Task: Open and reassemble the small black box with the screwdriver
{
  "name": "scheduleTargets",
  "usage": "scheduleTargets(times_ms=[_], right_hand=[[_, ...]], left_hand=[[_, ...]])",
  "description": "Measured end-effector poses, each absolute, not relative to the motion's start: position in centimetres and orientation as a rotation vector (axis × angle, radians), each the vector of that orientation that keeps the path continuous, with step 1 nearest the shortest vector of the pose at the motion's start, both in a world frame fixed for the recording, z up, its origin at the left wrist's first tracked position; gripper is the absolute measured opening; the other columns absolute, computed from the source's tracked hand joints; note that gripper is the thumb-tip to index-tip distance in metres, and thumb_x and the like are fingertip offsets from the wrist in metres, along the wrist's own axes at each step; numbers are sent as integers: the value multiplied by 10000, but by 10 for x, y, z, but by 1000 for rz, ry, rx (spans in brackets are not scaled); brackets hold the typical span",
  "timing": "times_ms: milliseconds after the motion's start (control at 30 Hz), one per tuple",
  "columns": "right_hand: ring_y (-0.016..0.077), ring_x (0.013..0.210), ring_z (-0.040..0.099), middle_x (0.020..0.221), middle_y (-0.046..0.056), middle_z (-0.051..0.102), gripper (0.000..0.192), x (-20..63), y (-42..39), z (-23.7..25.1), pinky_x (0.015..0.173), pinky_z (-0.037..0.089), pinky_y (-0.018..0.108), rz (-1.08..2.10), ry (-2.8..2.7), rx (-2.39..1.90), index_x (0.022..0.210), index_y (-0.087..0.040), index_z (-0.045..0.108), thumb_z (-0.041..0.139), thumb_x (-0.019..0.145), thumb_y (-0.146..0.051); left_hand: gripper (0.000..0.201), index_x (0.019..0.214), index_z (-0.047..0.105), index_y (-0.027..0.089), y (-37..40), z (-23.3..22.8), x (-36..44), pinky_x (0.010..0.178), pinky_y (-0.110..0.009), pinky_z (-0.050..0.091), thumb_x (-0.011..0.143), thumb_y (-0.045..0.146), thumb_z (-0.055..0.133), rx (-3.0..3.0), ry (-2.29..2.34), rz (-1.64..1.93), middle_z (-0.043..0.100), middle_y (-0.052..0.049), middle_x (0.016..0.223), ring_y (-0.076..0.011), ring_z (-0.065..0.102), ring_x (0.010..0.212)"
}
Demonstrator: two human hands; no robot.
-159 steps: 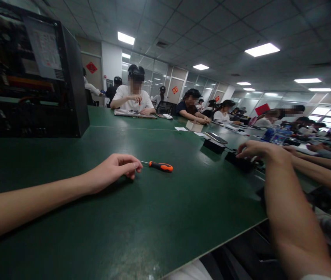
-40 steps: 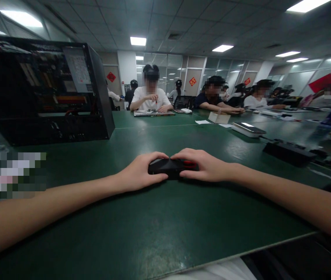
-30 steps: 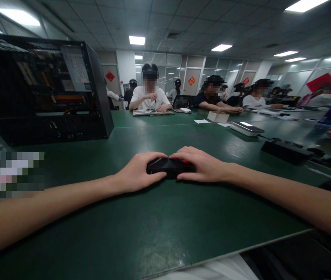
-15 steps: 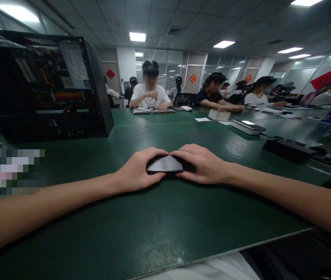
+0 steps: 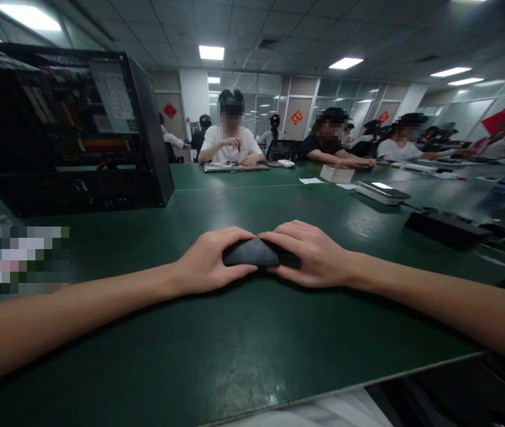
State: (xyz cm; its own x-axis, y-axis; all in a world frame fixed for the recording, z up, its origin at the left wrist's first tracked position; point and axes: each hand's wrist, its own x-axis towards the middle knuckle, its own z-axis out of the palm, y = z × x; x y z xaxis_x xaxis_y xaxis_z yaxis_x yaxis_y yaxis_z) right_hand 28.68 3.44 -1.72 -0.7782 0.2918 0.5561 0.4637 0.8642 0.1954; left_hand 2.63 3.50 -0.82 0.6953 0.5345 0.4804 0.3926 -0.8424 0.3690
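Observation:
A dark grey, rounded computer mouse (image 5: 251, 253) is held between both hands, just over or on the green table (image 5: 243, 338); I cannot tell whether it touches the surface. My left hand (image 5: 210, 258) grips its left end, fingers over the far side and thumb along the near side. My right hand (image 5: 314, 254) grips the right end in the same way, the fingertips of both hands almost meeting on top. The mouse's right part is dark and partly hidden by my right fingers.
An open black computer case (image 5: 78, 136) stands at the left. To the right lie a black power strip (image 5: 445, 228), a white device with a dark top (image 5: 382, 193) and a small pale box (image 5: 336, 173). Across the table sits a person (image 5: 232, 139) in white; several others sit farther right.
The mouse has tilted in my hands: its pale, shiny face now looks dark grey and more of its right part shows. My left thumb sits slightly farther right.

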Motion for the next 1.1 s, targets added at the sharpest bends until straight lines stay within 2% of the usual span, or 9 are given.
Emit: scheduleTargets(times_ms=[367,500,667,833,1100], right_hand=[[262,959,643,1109,167,691,527,288,30,-18,843,494,409,-209,-2566,-614,1366,-112,559,465,1009,-488],[236,954,647,1103,131,704,501,287,32,-18,851,504,391,-35,-2563,-686,1431,-161,535,416,1040,-450],[239,997,651,1126,115,715,437,286,36,-19,892,506,407,45,-2548,-730,1365,-209,611,409,1046,-430],[231,1021,663,1157,118,708,427,286,39,-20,898,525,389,110,-2530,-737,1344,-195,616,410,1049,-424],[234,1110,636,1173,123,694,370,292,53,-18,982,511,412,50,-2474,-784,1184,-160,673,410,1051,-383]], left_hand=[[385,1174,702,145,35,-6,29,823,-328,534,855,357,729,2615,806,810,762,-89,1075,-243,706,913],[382,1213,718,157,37,-5,29,872,-328,536,900,375,687,2534,847,796,777,-76,1111,-249,716,966],[347,1171,750,201,39,-3,29,913,-342,540,926,429,659,2411,919,778,793,-46,1116,-263,721,1018],[344,1171,759,208,41,-2,29,932,-338,531,934,432,649,2348,914,763,795,-41,1124,-260,721,1029],[348,1080,776,183,49,-2,29,910,-356,518,919,459,638,2243,1003,804,792,-47,1060,-275,697,1012]])
